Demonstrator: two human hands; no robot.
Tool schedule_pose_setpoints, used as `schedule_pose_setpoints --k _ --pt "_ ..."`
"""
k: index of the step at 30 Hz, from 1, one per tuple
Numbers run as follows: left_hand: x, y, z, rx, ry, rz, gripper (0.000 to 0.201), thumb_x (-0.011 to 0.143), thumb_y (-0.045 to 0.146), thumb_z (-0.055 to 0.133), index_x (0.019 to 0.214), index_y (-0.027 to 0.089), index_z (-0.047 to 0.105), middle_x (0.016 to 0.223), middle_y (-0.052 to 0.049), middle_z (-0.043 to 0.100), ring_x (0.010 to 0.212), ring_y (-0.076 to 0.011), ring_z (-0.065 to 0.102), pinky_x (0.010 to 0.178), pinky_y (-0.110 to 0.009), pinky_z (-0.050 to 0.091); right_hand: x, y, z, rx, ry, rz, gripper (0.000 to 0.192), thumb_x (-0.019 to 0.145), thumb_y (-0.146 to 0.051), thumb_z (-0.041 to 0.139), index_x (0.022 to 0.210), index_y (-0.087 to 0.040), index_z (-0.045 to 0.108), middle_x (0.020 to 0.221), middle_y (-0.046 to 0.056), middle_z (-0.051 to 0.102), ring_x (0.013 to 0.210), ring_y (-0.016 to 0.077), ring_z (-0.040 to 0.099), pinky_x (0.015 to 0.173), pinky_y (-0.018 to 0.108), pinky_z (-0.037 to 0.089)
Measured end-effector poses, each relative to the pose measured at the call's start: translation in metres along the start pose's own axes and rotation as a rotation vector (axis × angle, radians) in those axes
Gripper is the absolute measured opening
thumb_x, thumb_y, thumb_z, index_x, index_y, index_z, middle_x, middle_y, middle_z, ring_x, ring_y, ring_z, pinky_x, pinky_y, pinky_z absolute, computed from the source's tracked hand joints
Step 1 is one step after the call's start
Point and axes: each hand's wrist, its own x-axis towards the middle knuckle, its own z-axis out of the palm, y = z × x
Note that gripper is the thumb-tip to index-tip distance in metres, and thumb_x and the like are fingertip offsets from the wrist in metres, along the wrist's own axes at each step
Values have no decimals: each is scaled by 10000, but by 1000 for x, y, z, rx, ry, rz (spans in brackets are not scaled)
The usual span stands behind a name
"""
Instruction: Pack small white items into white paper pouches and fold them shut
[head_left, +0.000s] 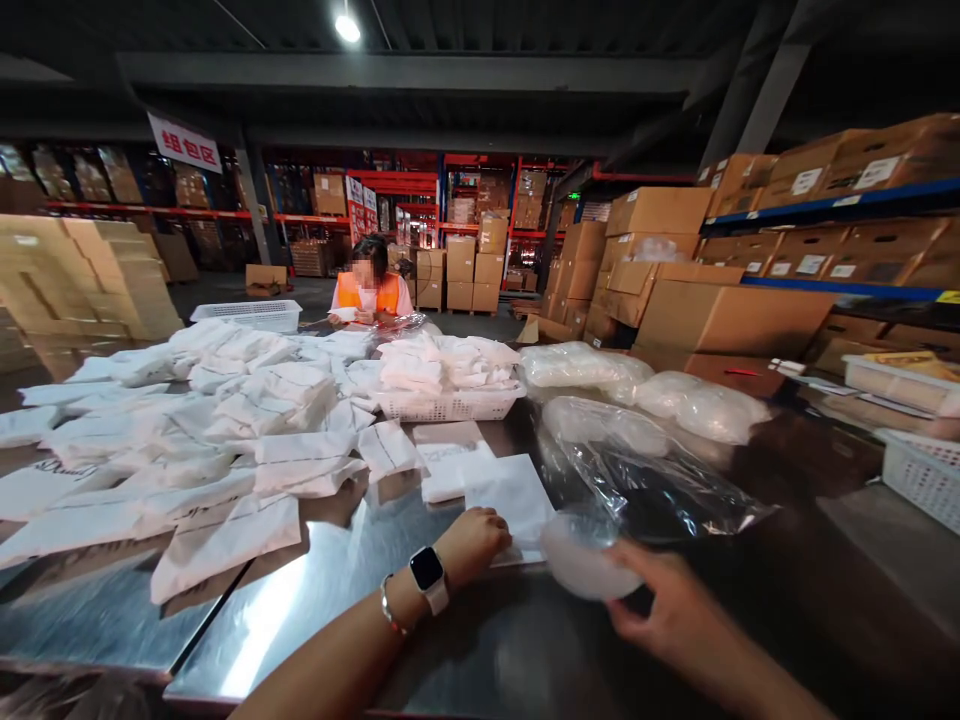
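Left hand (474, 545), watch on wrist, lower centre: fingers curled, pressing flat on a white packet (510, 495) lying on the steel worktop (315, 590). Right hand (664, 600), lower right: fingers pinch a clear round pouch (585, 560), just beside the packet. Behind it, a crumpled clear bag (660, 490). Left of frame: piled white packets (210, 440). Centre: white basket (450, 403), filled. Far centre: person in orange vest (369, 290).

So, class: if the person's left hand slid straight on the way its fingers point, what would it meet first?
The left hand rests on the steel table, fingers already at the edge of a flat white paper bag. Going on, it would push into that bag first; the loose clear plastic bag lies beyond, though depth is unclear.
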Motion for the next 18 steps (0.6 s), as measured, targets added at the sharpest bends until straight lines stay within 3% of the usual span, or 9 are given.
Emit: schedule_pose_setpoints --k 2,5,9,14,18 --pt "-1 2 -4 19 38 -26 162 892 163 536 789 153 661 861 -69 676 836 -205 596 766 -306 455 -5 -33 18 81 -110 -292 369 708 -138 450 975 -249 679 953 -7 741 922 168 687 902 282 525" --pt "-4 5 -13 -11 123 -45 138 892 236 557 940 166 666 1010 -65 660 882 -204 581 780 -305 473 -2 -46 48 128 -242 -442 453 657 -68 395 997 -218 654 1025 10 731 1034 162 655 1043 364 441" --pt "-6 5 -17 -143 242 -83 285 848 140 532 1122 166 609 1248 -77 565 1004 -186 568 900 -288 479 14 -18 74 87 -160 -444 475 609 -53 397 1003 -190 625 1021 29 729 1028 160 657 979 329 499" --pt "-3 6 -5 -133 291 -70 545 758 -54 373 1238 147 535 1277 -88 540 1060 -177 559 956 -308 485 34 8 92 -169 3 -398 383 726 3 373 968 -166 618 938 60 720 898 171 681 896 331 543" --pt "0 13 6 -23 345 -26 381 822 -13 385 1085 143 614 1214 -96 568 1003 -189 558 911 -325 513 52 1 127 -476 -46 -184 220 807 24 480 778 -135 630 721 74 673 670 190 655 644 317 558"
